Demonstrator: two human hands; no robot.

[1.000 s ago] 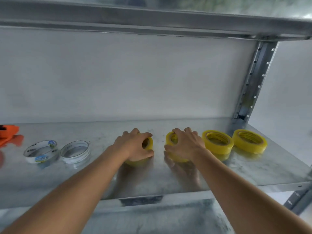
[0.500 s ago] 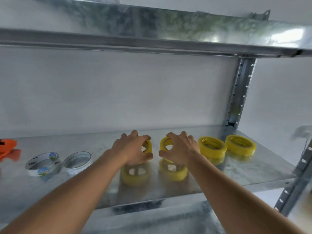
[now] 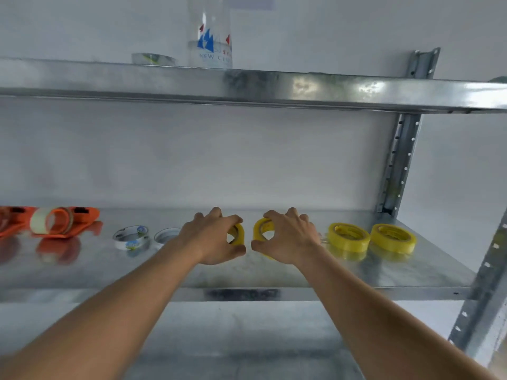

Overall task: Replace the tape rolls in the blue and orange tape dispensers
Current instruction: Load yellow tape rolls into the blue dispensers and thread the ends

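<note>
Metal shelf [image 3: 397, 272] | left hand [image 3: 211, 239] grip: upright yellow roll [image 3: 238, 233] | right hand [image 3: 288, 238] grip: upright roll [image 3: 260, 229]

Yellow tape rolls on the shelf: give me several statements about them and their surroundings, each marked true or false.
1. Each hand holds a yellow roll: left hand grips one yellow roll, right hand the other yellow roll. True.
2. Both held rolls lie flat. False: they are tilted on edge.
3. Two more yellow rolls lie flat to the right. True.
4. The orange dispenser sits to the right of the hands. False: it sits far left.
5. The white rolls are stacked. False: side by side.
</note>
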